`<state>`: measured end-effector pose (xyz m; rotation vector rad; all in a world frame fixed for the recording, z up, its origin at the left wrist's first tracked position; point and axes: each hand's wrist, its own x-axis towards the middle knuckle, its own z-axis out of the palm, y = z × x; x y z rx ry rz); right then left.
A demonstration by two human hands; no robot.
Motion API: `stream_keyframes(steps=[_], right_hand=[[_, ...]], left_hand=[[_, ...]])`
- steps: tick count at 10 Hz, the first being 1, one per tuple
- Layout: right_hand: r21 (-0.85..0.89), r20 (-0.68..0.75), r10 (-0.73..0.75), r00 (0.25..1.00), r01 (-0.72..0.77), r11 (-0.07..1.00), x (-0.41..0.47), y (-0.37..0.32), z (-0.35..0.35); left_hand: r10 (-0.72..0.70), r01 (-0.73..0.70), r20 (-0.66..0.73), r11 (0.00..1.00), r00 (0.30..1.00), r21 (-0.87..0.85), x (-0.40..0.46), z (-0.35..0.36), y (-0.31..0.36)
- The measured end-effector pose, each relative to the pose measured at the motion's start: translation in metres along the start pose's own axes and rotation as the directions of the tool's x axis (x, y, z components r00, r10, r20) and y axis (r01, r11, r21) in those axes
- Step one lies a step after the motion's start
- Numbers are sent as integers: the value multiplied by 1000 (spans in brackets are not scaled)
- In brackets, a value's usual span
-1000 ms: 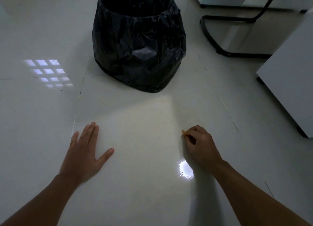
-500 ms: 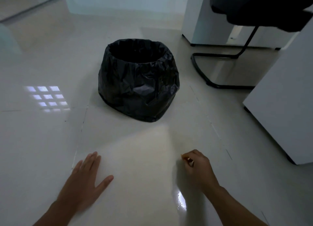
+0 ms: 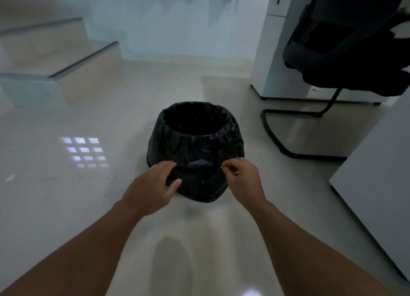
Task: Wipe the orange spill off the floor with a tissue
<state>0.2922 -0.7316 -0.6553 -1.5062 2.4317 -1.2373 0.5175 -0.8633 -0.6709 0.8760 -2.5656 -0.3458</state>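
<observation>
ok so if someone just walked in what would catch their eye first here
First the bin lined with a black bag, standing open on the pale floor in the middle of the view. Next the two bare hands in front of it: the left hand open, the right hand pinching a small orange scrap. At far right a black chair stands beside a white cabinet.

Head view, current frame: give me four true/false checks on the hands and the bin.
1. The right hand pinches a small orange scrap. True.
2. The left hand grips the bin. False: its fingers are relaxed and hold nothing.
3. The round bin lined with a black plastic bag lies tipped over. False: it stands upright, mouth open.
4. A black chair stands right of the bin. True.
</observation>
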Motion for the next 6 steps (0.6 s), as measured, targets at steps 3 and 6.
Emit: stream_keyframes(steps=[3, 6], right_hand=[[35, -6, -98, 995, 98, 995, 138, -27, 8], [290, -67, -161, 985, 173, 941, 124, -19, -53]], left_hand=[[-8, 3, 31, 990, 999, 140, 119, -9, -3], [-42, 15, 103, 967, 994, 255, 141, 17, -2]])
